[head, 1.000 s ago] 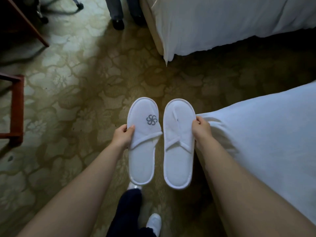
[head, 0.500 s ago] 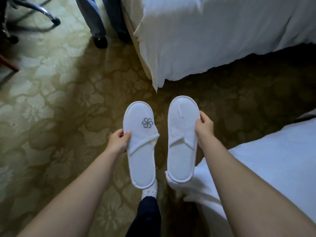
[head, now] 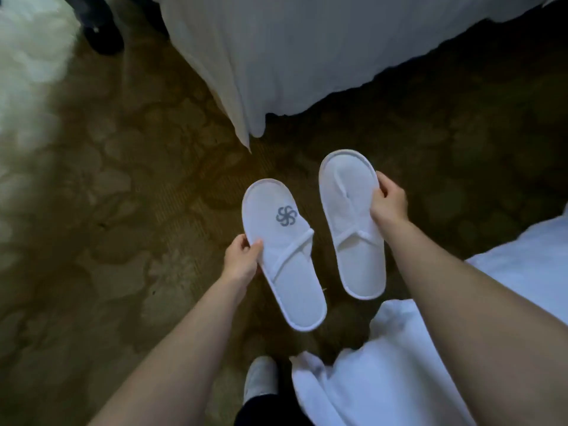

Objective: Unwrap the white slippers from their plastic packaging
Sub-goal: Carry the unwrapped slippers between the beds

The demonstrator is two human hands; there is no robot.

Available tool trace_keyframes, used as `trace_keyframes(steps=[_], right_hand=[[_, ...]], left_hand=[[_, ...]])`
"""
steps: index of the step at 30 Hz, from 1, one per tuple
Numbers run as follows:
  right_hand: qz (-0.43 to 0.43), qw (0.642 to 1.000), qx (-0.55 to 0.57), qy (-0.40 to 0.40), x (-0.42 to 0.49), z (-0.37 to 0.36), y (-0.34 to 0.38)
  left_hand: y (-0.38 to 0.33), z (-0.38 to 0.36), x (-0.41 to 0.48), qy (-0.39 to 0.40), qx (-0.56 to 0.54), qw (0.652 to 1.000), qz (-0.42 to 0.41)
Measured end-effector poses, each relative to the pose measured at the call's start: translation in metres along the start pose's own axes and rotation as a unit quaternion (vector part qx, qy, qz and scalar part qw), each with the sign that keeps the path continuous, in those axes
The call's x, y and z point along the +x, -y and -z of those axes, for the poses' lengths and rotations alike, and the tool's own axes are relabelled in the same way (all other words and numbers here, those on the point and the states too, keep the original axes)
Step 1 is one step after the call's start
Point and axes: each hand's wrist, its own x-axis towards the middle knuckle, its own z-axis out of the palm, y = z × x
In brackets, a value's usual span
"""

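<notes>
I hold two white slippers side by side above the carpet, toes pointing away from me. My left hand (head: 242, 261) grips the left edge of the left slipper (head: 287, 272), which has a grey pinwheel logo on its upper. My right hand (head: 388, 202) grips the right edge of the right slipper (head: 350, 229), which shows a flattened white strap and no logo. The right slipper is held farther from me than the left one. No plastic packaging is in view.
A bed with white sheets (head: 307, 56) stands ahead; a second white bed cover (head: 384, 364) hangs at my lower right. Patterned carpet (head: 123, 226) covers the floor. Another person's dark shoe (head: 103, 38) is at the top left. My own white shoe (head: 261, 376) shows below.
The view has shifted left and forward, so the far bed now fills more of the top. Both slippers have moved right in the view, the right one farther from me than the left.
</notes>
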Motion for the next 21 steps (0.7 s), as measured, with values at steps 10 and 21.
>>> trace_keyframes(steps=[10, 21], right_hand=[[-0.061, 0.997, -0.042, 0.027, 0.099, -0.037, -0.157], [-0.029, 0.99, -0.133, 0.04, 0.136, -0.063, -0.212]], left_hand=[[0.113, -0.088, 0.107, 0.033, -0.03, 0.994, 0.1], [0.158, -0.117, 0.161, 0.036, 0.032, 0.983, 0.176]])
